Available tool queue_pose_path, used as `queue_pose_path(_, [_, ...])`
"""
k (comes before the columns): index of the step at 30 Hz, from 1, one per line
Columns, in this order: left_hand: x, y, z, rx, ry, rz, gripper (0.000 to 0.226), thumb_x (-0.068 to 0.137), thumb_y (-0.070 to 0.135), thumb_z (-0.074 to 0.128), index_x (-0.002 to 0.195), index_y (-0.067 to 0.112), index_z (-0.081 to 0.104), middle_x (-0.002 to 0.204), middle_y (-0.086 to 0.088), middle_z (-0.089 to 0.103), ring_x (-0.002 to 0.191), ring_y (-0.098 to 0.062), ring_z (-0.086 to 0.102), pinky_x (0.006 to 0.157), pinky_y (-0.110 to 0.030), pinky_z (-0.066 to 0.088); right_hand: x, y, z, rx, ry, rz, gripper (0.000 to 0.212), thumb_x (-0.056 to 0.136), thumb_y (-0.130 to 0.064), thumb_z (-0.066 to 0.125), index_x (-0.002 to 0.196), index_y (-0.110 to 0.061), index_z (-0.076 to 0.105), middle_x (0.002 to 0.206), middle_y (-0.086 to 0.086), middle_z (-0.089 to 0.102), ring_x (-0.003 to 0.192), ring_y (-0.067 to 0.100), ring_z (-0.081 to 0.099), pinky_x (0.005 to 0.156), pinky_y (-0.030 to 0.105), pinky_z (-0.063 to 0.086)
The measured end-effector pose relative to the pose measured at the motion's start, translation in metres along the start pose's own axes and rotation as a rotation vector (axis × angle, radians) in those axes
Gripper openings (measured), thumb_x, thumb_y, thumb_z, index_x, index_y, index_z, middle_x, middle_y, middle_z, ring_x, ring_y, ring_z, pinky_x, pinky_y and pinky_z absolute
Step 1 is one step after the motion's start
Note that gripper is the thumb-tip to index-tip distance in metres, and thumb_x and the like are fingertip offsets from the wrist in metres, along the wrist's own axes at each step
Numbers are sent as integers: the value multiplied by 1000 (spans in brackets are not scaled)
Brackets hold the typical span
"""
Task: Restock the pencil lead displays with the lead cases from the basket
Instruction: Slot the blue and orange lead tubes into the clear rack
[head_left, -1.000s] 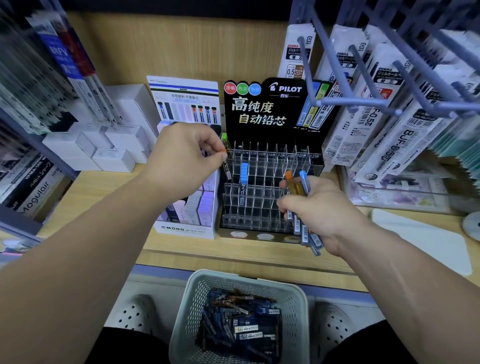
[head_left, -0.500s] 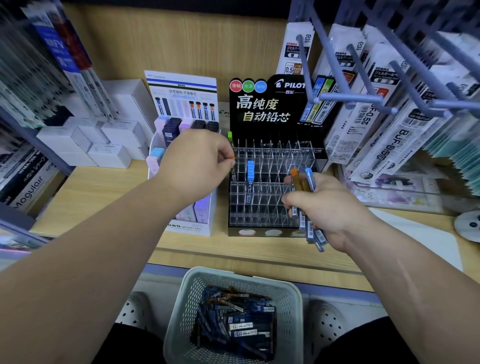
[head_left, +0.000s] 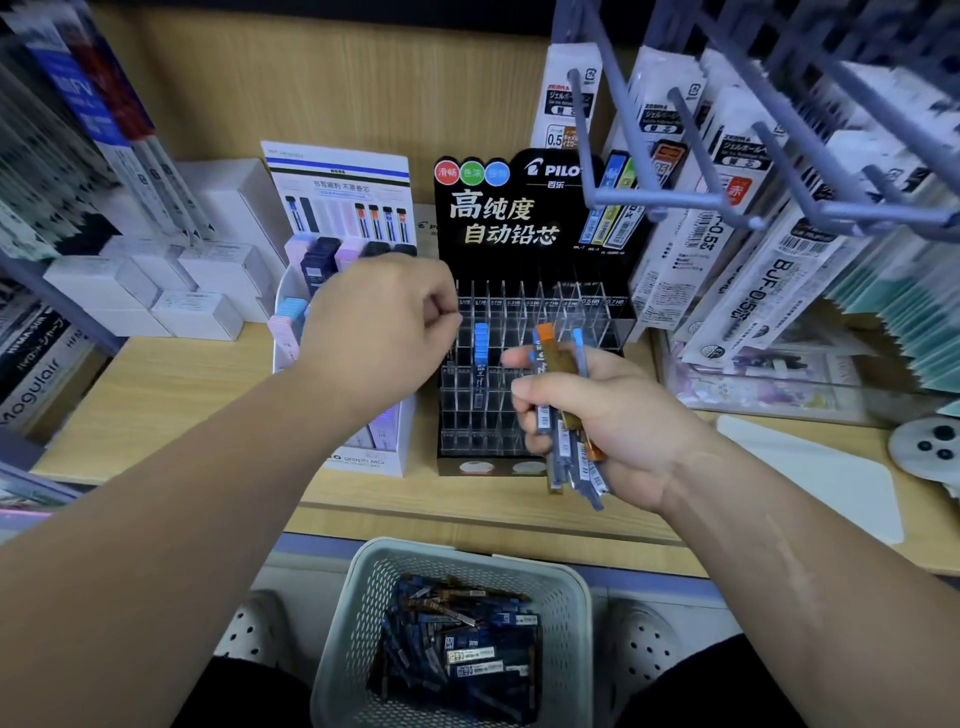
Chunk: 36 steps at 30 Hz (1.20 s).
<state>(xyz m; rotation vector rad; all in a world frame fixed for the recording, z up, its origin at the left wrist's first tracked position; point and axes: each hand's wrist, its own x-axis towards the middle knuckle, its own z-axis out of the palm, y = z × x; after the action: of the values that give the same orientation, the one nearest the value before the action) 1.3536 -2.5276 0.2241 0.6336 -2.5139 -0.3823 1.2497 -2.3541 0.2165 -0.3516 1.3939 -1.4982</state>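
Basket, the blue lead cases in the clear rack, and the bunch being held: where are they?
Basket (head_left: 347, 639), head view, on its left mesh wall.
Blue lead cases (head_left: 481, 340), head view, on their blue caps.
Held lead cases (head_left: 562, 361), head view, on the amber case's upper body.

At frame centre, the clear acrylic slotted display with a black backboard (head_left: 483, 415) is standing on the pale wooden shelf (head_left: 182, 395), the white cardboard display box (head_left: 374, 457) just left of it. Before its right half, the right hand (head_left: 623, 421) is gripping slim plastic lead cases (head_left: 563, 364). Lower centre, below the shelf edge, the grey plastic mesh basket (head_left: 353, 597) is holding more.
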Motion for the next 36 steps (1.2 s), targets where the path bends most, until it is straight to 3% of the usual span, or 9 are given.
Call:
queue_pose_path(2, [-2, 14, -9, -323, 16, -110, 7, 85, 26, 72, 78, 22, 72, 67, 5, 67, 60, -7, 57, 65, -26, 50, -2, -1, 3, -55, -58, -9, 25, 90, 4, 66, 112, -7, 67, 70, 4, 62, 61, 15, 56, 54, 26, 46])
queue_pose_path(4, [-4, 30, -16, -689, -129, -245, 6, 88, 20, 73, 83, 18, 76, 68, 2, 69, 56, -9, 57, 59, -22, 48, -3, -1, 6, -94, -104, -13, 23, 90, 4, 66, 110, -9, 66, 70, 4, 61, 61, 15, 56, 55, 27, 47])
queue_pose_path(6, [-8, 40, -18, -846, -305, -303, 7, 91, 10, 69, 91, 9, 76, 62, 5, 66, 49, -4, 52, 51, -11, 39, -4, -1, 10, -109, -134, -20, 23, 89, 4, 66, 108, -9, 64, 69, 4, 60, 60, 16, 55, 55, 27, 47])
queue_pose_path(10, [-10, 37, -18, -868, -410, -296, 11, 91, 2, 67, 92, 10, 75, 59, 9, 65, 55, -4, 54, 50, -9, 38, -6, -1, 13, -114, -149, -32, 22, 89, 5, 66, 106, -8, 62, 67, 3, 60, 59, 15, 55, 54, 27, 48])
queue_pose_path(16, [-10, 34, -20, -962, -368, -347, 16, 88, 9, 71, 76, 19, 76, 62, -11, 62, 52, -12, 44, 46, -17, 34, -9, -6, 12, -144, -185, -48, 24, 89, 6, 66, 107, -9, 62, 66, 1, 59, 56, 14, 54, 52, 24, 48])
queue_pose_path(24, [-11, 37, -19, -1005, -348, -337, 13, 90, 7, 68, 78, 13, 72, 65, -13, 63, 50, -8, 46, 46, -13, 36, -9, -13, 6, -244, -217, -95, 25, 88, 9, 65, 105, -9, 61, 66, -1, 58, 57, 14, 54, 53, 25, 47])
queue_pose_path(31, [-14, 39, -20, -1030, -336, -326, 16, 91, 7, 66, 76, 14, 71, 62, -11, 60, 51, -11, 44, 46, -15, 35, -11, -16, 5, -315, -209, -120, 27, 86, 9, 68, 105, -9, 61, 69, -1, 60, 55, 12, 55, 53, 25, 47])
queue_pose_path(36, [-12, 40, -19, -1032, -311, -345, 19, 93, 13, 65, 76, 19, 71, 52, -7, 54, 56, -21, 53, 44, -20, 35, -11, -16, 3, -364, -203, -113, 29, 85, 9, 71, 109, -4, 61, 73, 2, 60, 58, 14, 56, 55, 27, 48])
